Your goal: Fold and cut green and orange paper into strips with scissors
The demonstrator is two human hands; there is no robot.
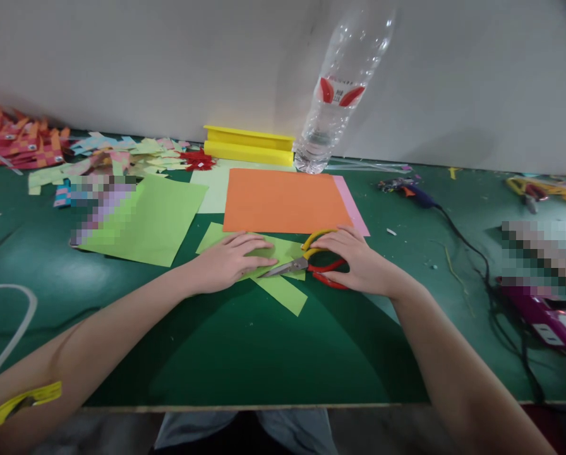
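Observation:
My left hand (228, 260) lies flat, fingers stretched out, on a small light-green paper piece (283, 249) on the green table (264, 354). A loose green strip (283, 294) pokes out below it. My right hand (356, 262) rests over the yellow and red handles of a pair of scissors (306, 262), fingers curled around them. The scissors lie on the table with their blades pointing left onto the green paper. An orange sheet (283, 199) lies just behind both hands, on top of a pink sheet (354, 212).
A clear plastic bottle (335, 95) leans by the wall, next to a yellow box (249, 145). A large green sheet (153, 218) and paper scraps (117, 155) lie left. A glue gun (413, 191) with cable and a purple tool (546, 319) sit right.

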